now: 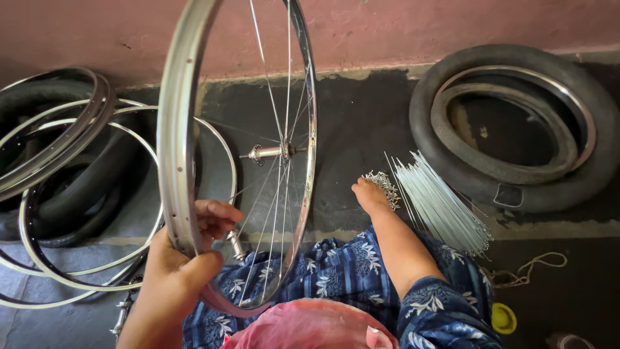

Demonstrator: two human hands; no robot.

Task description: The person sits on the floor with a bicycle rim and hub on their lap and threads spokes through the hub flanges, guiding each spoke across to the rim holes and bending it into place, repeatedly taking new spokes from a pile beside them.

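Observation:
A shiny bicycle wheel rim (174,129) stands upright in front of me, with thin spokes running to a hub (268,153) at its middle. My left hand (187,249) grips the rim's lower edge, fingers curled around it. My right hand (369,192) reaches forward to the floor and rests on a small heap of metal spoke nipples (384,183). A bundle of loose silver spokes (436,203) lies fanned out just right of that hand. Blue flowered cloth (342,271) covers my lap and right arm.
Several bare rims (58,148) and a black tyre (84,194) are stacked on the left. A black tyre (516,187) holding a rim lies at the right by the pink wall (387,26). String (529,268) and a yellow lid (503,317) sit at lower right.

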